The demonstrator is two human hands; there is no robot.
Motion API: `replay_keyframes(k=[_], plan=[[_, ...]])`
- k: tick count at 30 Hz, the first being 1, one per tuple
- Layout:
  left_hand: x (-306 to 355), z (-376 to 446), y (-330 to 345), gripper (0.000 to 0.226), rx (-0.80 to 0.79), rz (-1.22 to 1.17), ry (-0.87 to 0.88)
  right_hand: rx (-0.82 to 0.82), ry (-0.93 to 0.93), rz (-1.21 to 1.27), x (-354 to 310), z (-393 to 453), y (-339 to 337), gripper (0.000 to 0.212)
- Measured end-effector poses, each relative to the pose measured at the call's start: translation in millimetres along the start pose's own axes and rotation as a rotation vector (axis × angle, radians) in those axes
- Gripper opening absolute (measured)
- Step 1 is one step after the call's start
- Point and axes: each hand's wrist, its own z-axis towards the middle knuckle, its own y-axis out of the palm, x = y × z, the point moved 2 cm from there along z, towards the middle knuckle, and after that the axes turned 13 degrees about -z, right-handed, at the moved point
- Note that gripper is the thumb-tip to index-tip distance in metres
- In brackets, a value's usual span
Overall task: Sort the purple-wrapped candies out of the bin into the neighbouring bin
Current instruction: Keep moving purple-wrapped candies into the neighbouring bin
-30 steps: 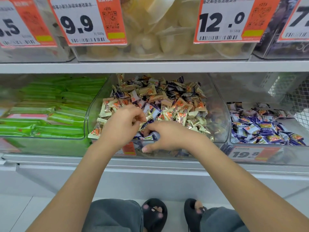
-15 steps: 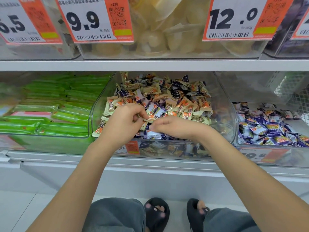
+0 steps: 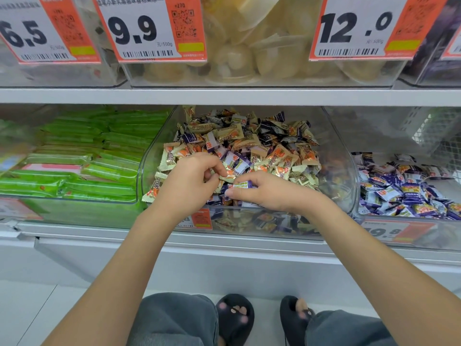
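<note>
A purple candy (image 3: pixel 240 184) is pinched in the fingers of the right hand (image 3: pixel 268 193) at the front of the middle bin (image 3: pixel 339 171) of mixed candies, the left hand (image 3: pixel 190 179) pinches a beige candy (image 3: pixel 228 176) just beside it, and the neighbouring bin (image 3: pixel 374 216) of purple candies sits to the right.

Head camera, looking forward-down, close over shelf bins (image 3: pixel 249 211).

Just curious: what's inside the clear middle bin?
The middle bin holds mixed cream-and-orange candies and purple-wrapped candies. Both hands cover the front of the pile; deeper layers are hidden.
</note>
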Motion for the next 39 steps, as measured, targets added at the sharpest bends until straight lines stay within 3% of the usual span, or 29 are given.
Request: replay_keyframes(k=[3, 10, 16, 21, 23, 25, 28, 33, 39], plan=[[7, -1, 4, 0.021, 0.008, -0.023, 0.023, 0.124, -0.011, 0.011, -1, -2, -5, 0.016], [30, -4, 17, 0.027, 0.002, -0.065, 0.053, 0.506, 0.061, 0.194, 1, -32, -53, 0.033], [38, -4, 43, 0.017, -0.295, 0.065, 0.006, 0.865, 0.177, 0.102, 29, -86, -94, 0.029], [38, 0, 54, 0.015, -0.377, 0.063, -0.034, 1.080, 0.379, 0.196, 71, -127, -113, 0.034], [34, 1, 57, 0.031, -0.436, 0.073, -0.103, 1.029, 0.477, 0.190, 89, -134, -116, 0.038], [32, 1, 60, 0.044, -0.476, 0.071, -0.148, 0.810, 0.600, 0.133, 105, -139, -116, 0.057], [35, 2, 64, 0.051, -0.545, 0.109, -0.147, 0.534, 0.719, 0.110, 119, -147, -116, 0.062], [38, -1, 68, 0.063, -0.643, 0.172, -0.178, 0.691, 0.622, 0.116, 116, -158, -123, 0.055], [36, 1, 58, 0.058, -0.742, 0.093, -0.197, 0.829, 0.339, -0.002, 62, -138, -112, 0.036]])
